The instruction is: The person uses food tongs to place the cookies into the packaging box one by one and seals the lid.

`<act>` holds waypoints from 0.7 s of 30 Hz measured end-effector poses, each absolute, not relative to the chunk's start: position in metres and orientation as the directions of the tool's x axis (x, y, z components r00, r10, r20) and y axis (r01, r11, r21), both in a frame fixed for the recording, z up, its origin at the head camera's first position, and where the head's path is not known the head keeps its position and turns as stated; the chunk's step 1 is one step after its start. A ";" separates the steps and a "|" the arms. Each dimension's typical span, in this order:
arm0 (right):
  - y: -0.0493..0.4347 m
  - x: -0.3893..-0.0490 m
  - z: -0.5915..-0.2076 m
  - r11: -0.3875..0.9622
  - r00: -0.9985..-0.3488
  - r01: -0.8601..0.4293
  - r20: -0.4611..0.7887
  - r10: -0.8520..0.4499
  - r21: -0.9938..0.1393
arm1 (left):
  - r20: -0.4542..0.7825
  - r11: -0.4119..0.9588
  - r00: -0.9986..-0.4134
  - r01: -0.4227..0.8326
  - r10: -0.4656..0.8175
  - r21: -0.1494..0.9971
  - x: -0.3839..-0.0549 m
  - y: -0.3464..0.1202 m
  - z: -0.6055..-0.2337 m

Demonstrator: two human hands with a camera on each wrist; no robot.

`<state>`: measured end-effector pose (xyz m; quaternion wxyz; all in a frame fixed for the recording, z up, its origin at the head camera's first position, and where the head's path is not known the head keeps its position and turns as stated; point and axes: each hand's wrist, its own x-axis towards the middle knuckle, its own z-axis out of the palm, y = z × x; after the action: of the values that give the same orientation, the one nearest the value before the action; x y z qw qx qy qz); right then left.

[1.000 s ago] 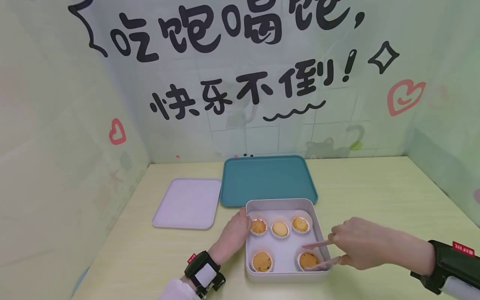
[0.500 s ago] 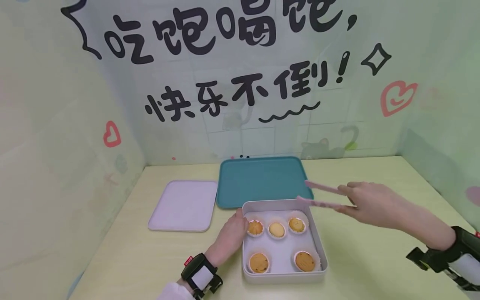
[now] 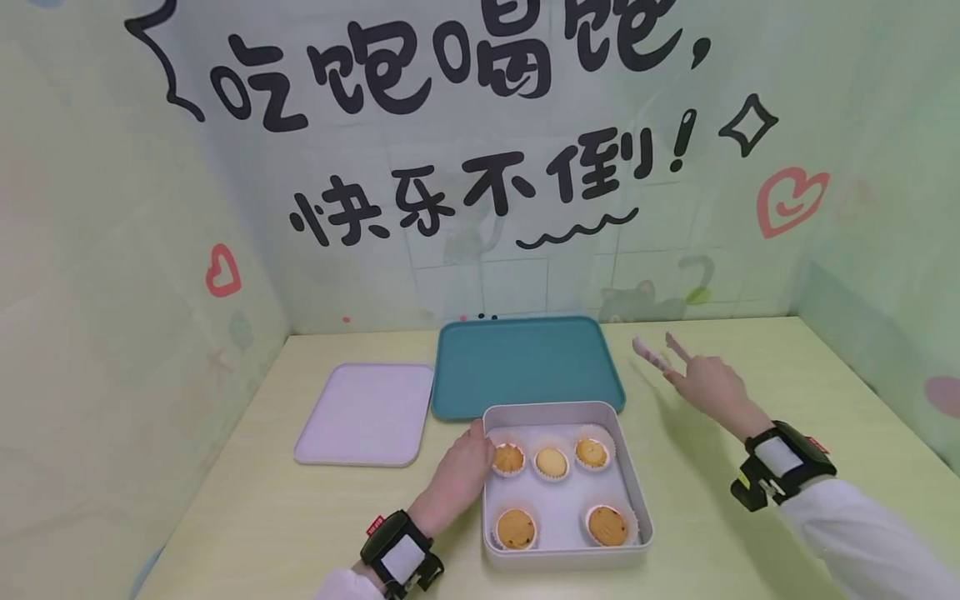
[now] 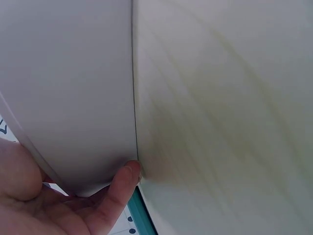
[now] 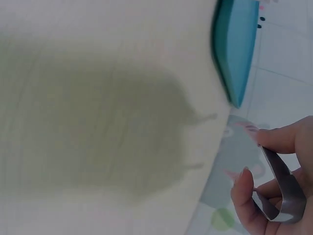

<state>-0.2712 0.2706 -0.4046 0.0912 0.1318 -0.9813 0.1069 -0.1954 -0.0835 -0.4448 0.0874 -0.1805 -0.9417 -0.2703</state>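
A pale lilac square box (image 3: 567, 561) holds small cakes in white paper cups. Three lie along its back, and two larger ones, including a right-hand cake (image 3: 607, 526) and a left-hand cake (image 3: 516, 530), sit at the front. My left hand (image 3: 463, 473) grips the box's left wall near the back corner; the left wrist view shows fingers at that corner. Over the table to the right, my right hand (image 3: 716, 390) holds small metal tongs (image 5: 288, 198) with pink tips. The tips stand apart and nothing is between them.
Behind the box lies a teal tray (image 3: 528, 367), and left of it a flat lilac tray (image 3: 367, 414). A printed cloth backdrop (image 3: 465, 287) rises at the table's back edge, with side walls at left and right.
My right hand lifted the tongs away from the front right cake, which stays in the box, and moved them back and right. The left hand kept its grip on the box.
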 end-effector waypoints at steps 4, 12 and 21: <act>0.267 -0.282 -0.424 0.928 -0.900 -0.369 0.267 -0.344 -0.048 | 0.257 0.800 -0.920 0.385 0.296 0.459 -0.195 -0.083 -0.446; 0.263 -0.296 -0.437 0.955 -0.957 -0.241 0.206 -0.204 -0.176 | 0.242 0.802 -0.923 0.380 0.298 0.461 -0.196 -0.081 -0.446; 0.252 -0.303 -0.438 0.974 -0.995 -0.004 0.101 0.019 -0.225 | 0.267 0.805 -0.914 0.397 0.304 0.441 -0.196 -0.082 -0.444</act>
<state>-0.3031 0.2525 -0.4377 0.0511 -0.0037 -0.9923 0.1130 -0.1964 -0.0821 -0.4439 0.0919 -0.1853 -0.9456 -0.2511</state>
